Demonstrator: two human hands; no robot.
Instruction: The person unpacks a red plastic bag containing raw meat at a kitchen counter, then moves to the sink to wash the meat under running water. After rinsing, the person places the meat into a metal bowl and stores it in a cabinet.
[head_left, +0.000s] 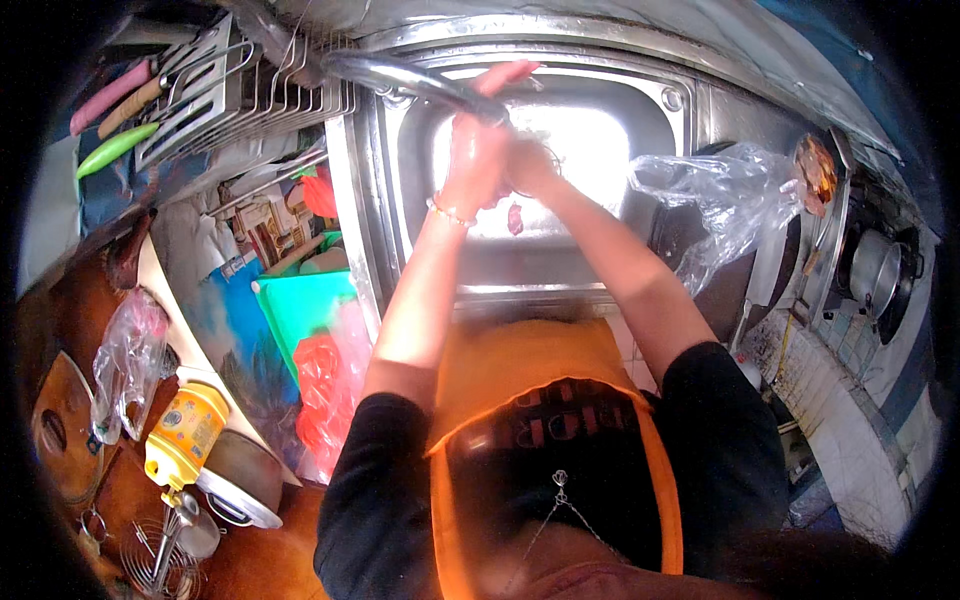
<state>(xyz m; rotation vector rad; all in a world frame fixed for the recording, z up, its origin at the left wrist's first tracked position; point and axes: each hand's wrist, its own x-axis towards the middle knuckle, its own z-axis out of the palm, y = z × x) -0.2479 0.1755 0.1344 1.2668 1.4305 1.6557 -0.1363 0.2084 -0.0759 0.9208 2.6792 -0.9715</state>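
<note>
Both hands are together over a stainless steel sink (651, 124), beneath the chrome faucet spout (420, 81). My left hand (480, 161) looks wet, its fingers stretched out past the end of the spout; a beaded bracelet (452, 214) circles that wrist. Against its palm side lies my right hand (531, 163), blurred, with its fingers hidden. Whether anything is between the palms, I cannot tell. A small reddish piece, possibly raw meat (515, 219), shows just below the hands, against the bright basin.
Right of the basin lie a clear plastic bag (731, 195) and a knife (769, 266); a metal pot (876, 262) stands farther right. At left are a wire rack (300, 97) with spatulas, a green bin (307, 300), a red plastic bag (319, 397) and a yellow bottle (187, 431).
</note>
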